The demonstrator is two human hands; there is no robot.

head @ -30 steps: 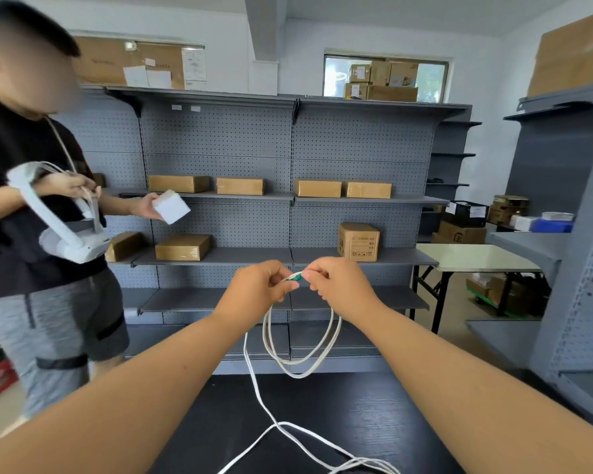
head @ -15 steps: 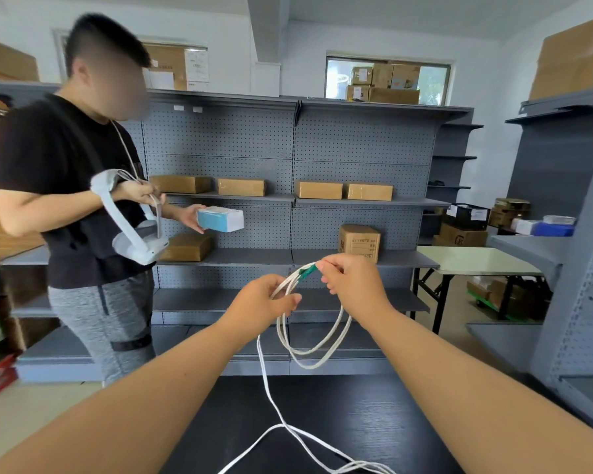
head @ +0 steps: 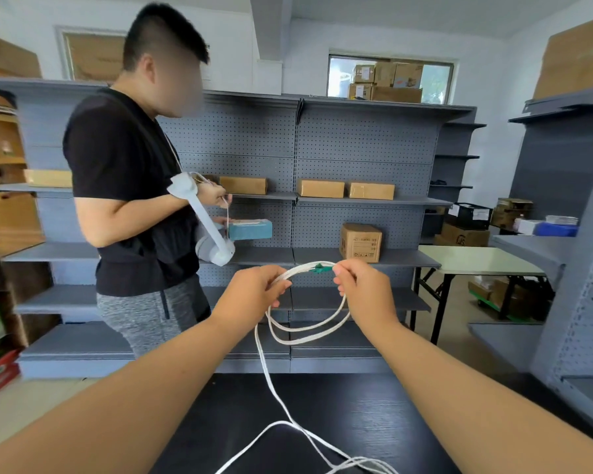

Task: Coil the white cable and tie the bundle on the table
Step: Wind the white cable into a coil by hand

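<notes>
I hold a white cable (head: pixel 302 331) in the air above the black table (head: pixel 353 415). Two or three loops hang between my hands. My left hand (head: pixel 250 295) grips the left side of the loops, fingers curled round the strands. My right hand (head: pixel 363 289) pinches the top of the loops beside a green connector (head: pixel 320 267). From the left hand a loose length of cable drops to the table and trails off the bottom edge in tangled strands.
A person in a black shirt (head: pixel 127 186) stands at left by the grey shelving (head: pixel 322 200), holding a white headset and a blue box (head: pixel 250 229). Cardboard boxes sit on the shelves. A white folding table (head: pixel 473 263) stands at right.
My hands have moved apart and the loops have widened, with the green connector now at my right hand. The person at left has stepped closer to the middle.
</notes>
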